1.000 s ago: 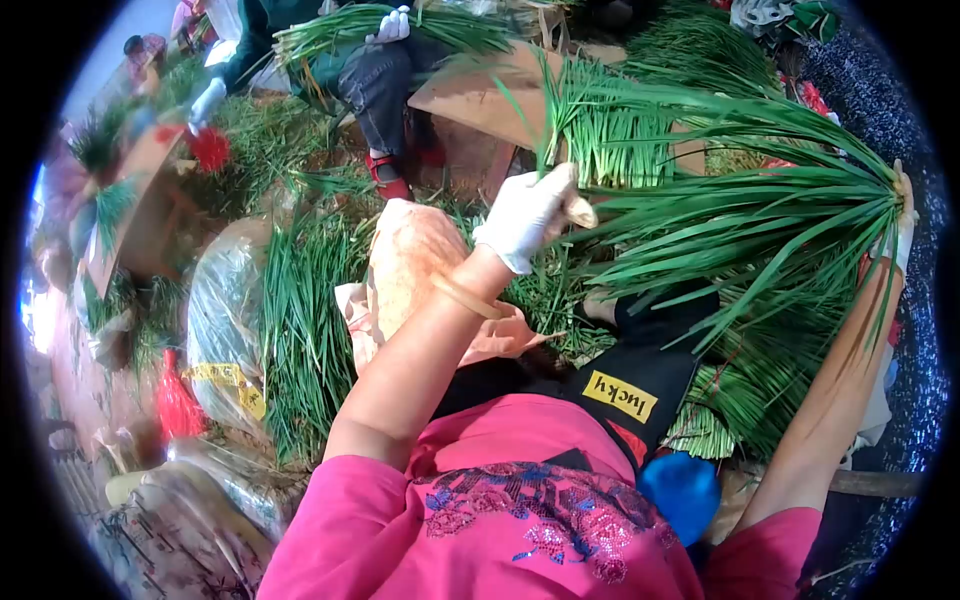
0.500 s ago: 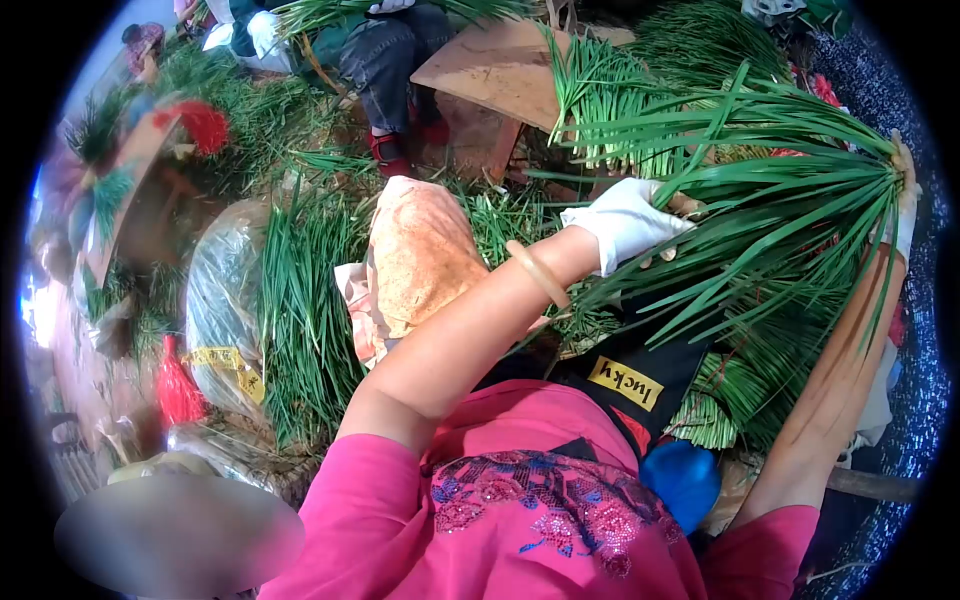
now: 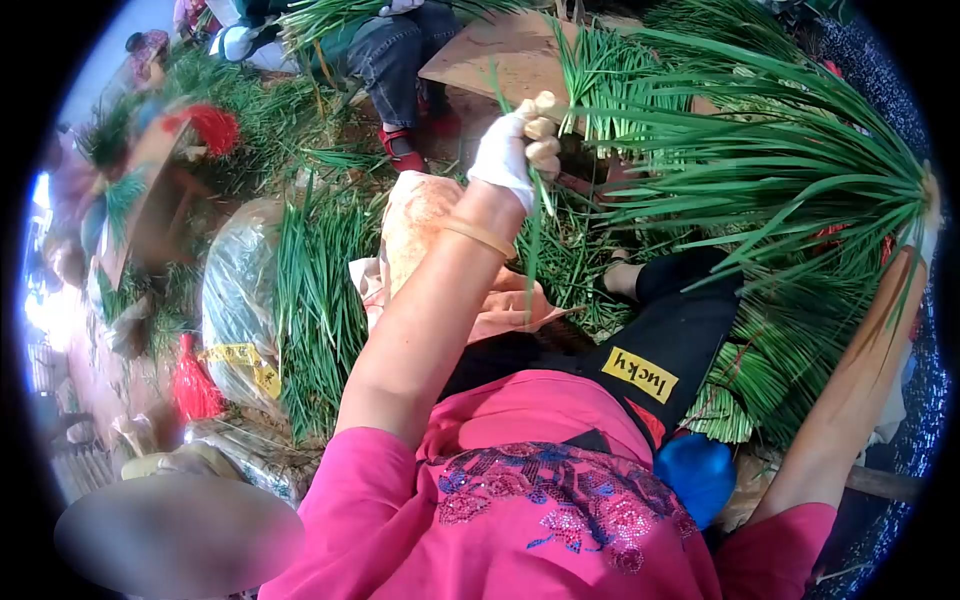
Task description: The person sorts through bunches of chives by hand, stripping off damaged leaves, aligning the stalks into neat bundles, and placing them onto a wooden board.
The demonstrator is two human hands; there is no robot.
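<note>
My left hand [image 3: 522,148], in a white glove with bare fingertips, is closed around a few thin green stalks [image 3: 535,240] that stick out above and hang below it. At the far right my right hand [image 3: 925,215] grips the gathered end of a big bunch of long green leaves [image 3: 760,150], which fans out towards the middle. The two hands are well apart. Below my left hand lies an orange-pink cloth [image 3: 410,215].
A co-worker in jeans [image 3: 385,70] sits at the top with greens by a wooden board [image 3: 490,50]. Piled green stalks [image 3: 320,300], a clear plastic bag [image 3: 240,300] and red strings [image 3: 195,380] are at the left. Bundled greens [image 3: 765,370] lie beside my leg.
My left hand has moved left and up, away from the big bunch, with a few stalks in it. My right hand has shifted slightly right and down with the bunch.
</note>
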